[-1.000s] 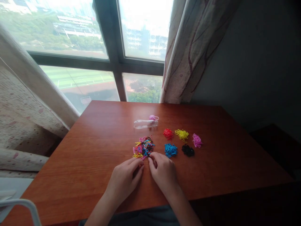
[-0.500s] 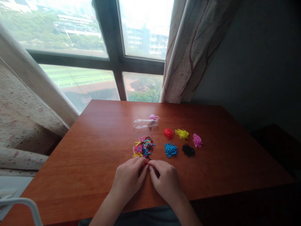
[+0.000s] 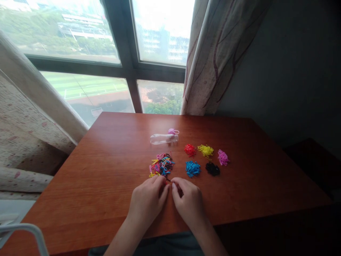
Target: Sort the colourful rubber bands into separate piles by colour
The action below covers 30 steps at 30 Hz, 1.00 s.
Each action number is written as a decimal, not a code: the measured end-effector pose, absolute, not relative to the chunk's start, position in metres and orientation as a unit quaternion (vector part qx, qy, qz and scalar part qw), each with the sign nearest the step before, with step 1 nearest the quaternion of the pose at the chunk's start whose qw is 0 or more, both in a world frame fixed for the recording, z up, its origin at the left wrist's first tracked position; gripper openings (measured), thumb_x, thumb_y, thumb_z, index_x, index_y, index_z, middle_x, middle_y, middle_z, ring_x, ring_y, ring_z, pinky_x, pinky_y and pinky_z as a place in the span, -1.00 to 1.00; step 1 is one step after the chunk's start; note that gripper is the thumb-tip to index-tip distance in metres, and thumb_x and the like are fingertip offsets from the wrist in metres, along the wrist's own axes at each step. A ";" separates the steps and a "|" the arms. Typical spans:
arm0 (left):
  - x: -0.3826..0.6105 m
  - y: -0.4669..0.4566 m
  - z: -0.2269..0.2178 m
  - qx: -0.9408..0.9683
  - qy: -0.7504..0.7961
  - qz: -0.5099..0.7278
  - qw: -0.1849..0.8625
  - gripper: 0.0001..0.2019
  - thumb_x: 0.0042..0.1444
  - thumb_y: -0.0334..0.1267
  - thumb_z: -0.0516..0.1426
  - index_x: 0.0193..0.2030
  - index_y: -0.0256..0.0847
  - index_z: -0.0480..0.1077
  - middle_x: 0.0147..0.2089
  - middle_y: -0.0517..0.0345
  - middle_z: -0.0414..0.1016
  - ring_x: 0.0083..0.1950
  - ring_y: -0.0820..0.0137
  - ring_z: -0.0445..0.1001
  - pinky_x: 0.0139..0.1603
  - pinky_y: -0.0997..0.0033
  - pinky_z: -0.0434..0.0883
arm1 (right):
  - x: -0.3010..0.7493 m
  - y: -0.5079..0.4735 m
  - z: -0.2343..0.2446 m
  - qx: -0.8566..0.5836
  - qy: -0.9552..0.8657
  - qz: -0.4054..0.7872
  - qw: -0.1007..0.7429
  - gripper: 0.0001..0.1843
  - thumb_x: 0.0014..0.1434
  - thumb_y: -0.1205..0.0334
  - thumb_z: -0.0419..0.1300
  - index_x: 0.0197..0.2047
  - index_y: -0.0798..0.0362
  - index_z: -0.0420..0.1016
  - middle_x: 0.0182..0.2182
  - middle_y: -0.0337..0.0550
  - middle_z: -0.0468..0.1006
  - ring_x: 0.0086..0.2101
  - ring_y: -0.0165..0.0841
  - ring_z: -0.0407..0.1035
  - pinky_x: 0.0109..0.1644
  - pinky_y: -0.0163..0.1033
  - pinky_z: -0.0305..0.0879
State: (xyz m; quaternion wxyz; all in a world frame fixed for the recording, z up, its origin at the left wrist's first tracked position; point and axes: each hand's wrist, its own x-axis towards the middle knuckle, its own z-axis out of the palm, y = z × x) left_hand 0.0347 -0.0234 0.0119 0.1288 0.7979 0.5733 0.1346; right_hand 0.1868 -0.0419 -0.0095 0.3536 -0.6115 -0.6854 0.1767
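My left hand (image 3: pixel 147 197) is closed at the near edge of a mixed pile of small coloured rubber bands (image 3: pixel 162 164), a bit of red rubber band (image 3: pixel 166 182) showing at its fingertips. Close beside it, my right hand (image 3: pixel 188 199) has thumb and forefinger drawn together; what is between them, if anything, is too small to make out. A black band (image 3: pixel 167 179) lies just ahead of the fingertips. To the right are single-colour heaps: red (image 3: pixel 190 150), yellow (image 3: pixel 205 150), blue (image 3: pixel 193 169), black (image 3: pixel 212 169) and pink (image 3: pixel 223 157).
A clear plastic bottle-shaped container (image 3: pixel 163 139) lies on its side behind the piles, with a pink looped item (image 3: pixel 173 131) against it. The wooden table (image 3: pixel 106 192) meets a window, with curtains (image 3: pixel 213 64) on both sides. A white curved rail (image 3: pixel 29 229) stands at the lower left.
My right hand has drawn slightly away from my left, leaving a small gap between the fingertips. The piles look unchanged; the view has shifted slightly.
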 end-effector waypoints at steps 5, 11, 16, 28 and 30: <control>0.028 -0.029 0.012 0.798 0.567 0.149 0.139 -0.86 0.29 -0.25 0.02 -0.25 -0.10 0.39 -0.25 0.19 0.57 -0.25 0.33 0.52 -0.31 0.41 0.27 | 0.187 -0.042 -0.008 -0.613 -0.687 0.178 0.349 -0.75 0.25 0.36 0.03 -0.20 0.00 0.55 -0.33 -0.17 0.63 -0.31 -0.34 0.51 -0.17 -0.34 0.30; 0.027 -0.031 0.012 0.799 0.565 0.148 0.143 -0.87 0.29 -0.24 0.02 -0.22 -0.09 0.38 -0.22 0.18 0.56 -0.22 0.32 0.52 -0.29 0.42 0.29 | 0.187 -0.043 -0.008 -0.633 -0.668 0.180 0.347 -0.75 0.26 0.35 0.03 -0.21 0.00 0.54 -0.33 -0.19 0.62 -0.31 -0.33 0.51 -0.18 -0.33 0.28; 0.029 -0.029 0.012 0.805 0.562 0.141 0.128 -0.86 0.28 -0.28 0.00 -0.24 -0.10 0.38 -0.26 0.18 0.55 -0.27 0.33 0.52 -0.34 0.43 0.27 | 0.185 -0.043 -0.007 -0.647 -0.669 0.159 0.330 -0.77 0.27 0.36 0.04 -0.20 -0.01 0.54 -0.33 -0.20 0.62 -0.31 -0.34 0.50 -0.20 -0.33 0.24; 0.027 -0.018 0.023 0.802 0.548 0.203 0.125 -0.84 0.26 -0.27 0.01 -0.24 -0.12 0.41 -0.29 0.18 0.55 -0.34 0.40 0.50 -0.35 0.47 0.30 | 0.182 -0.037 -0.006 -0.654 -0.692 0.131 0.275 -0.89 0.24 0.34 0.14 -0.30 -0.03 0.47 -0.43 -0.27 0.56 -0.41 -0.39 0.44 -0.35 -0.33 0.09; 0.035 -0.006 0.033 0.808 0.542 0.202 0.109 -0.84 0.26 -0.25 0.02 -0.25 -0.13 0.41 -0.30 0.18 0.54 -0.34 0.40 0.49 -0.37 0.47 0.28 | 0.182 -0.037 -0.006 -0.651 -0.695 0.133 0.274 -0.87 0.23 0.36 0.13 -0.33 -0.03 0.44 -0.44 -0.27 0.55 -0.40 -0.39 0.43 -0.35 -0.33 0.07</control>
